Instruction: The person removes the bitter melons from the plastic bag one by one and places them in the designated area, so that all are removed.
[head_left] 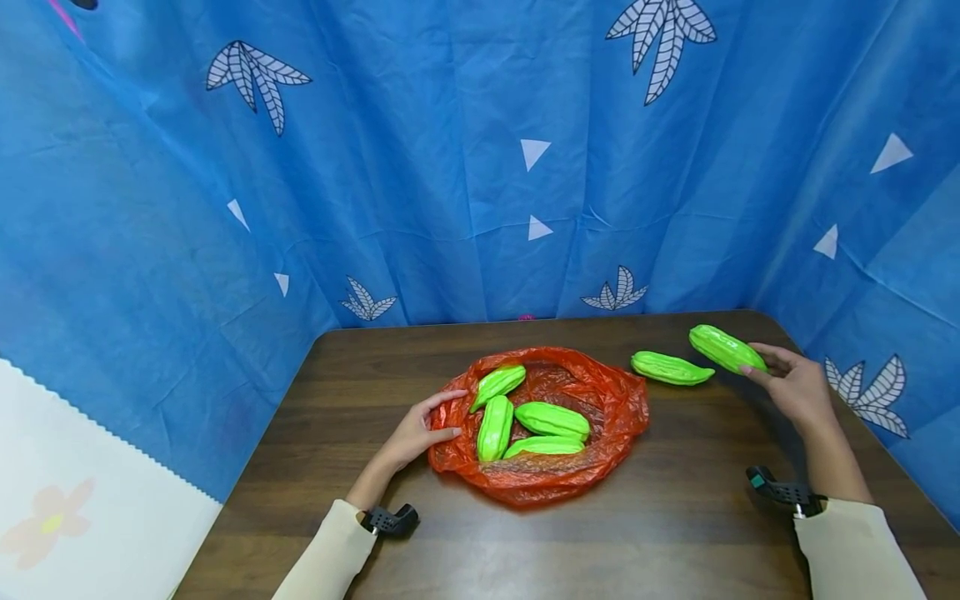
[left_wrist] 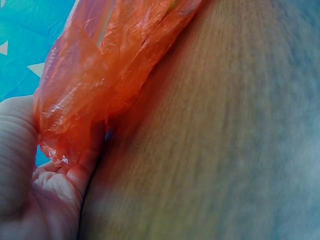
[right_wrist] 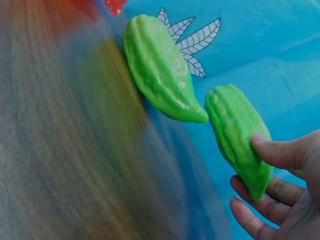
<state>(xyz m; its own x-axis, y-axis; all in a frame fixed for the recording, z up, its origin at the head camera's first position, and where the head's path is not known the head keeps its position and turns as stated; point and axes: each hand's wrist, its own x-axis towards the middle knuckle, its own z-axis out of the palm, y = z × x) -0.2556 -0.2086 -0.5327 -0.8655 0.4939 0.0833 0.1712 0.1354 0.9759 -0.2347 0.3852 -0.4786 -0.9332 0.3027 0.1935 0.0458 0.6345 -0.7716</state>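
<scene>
My right hand (head_left: 798, 387) pinches a bright green bitter gourd (right_wrist: 235, 130) by its pointed end, thumb on one side and fingers on the other. The gourd is held up above the table's right side. Just left of it, a second bitter gourd (head_left: 670, 368) lies on the table, its tip toward the held one. A crumpled red plastic bag (head_left: 633, 408) sits mid-table with its mouth spread wide. Several more bitter gourds (head_left: 553, 421) lie inside. My left hand (head_left: 411, 435) grips the bag's left side, the thin plastic between thumb and fingers in the left wrist view.
The dark wooden table (head_left: 675, 533) extends under everything. Behind it and along both sides hangs a blue curtain (head_left: 495, 167) with white leaf and triangle prints. A white cloth (head_left: 90, 492) with a flower print is at the lower left.
</scene>
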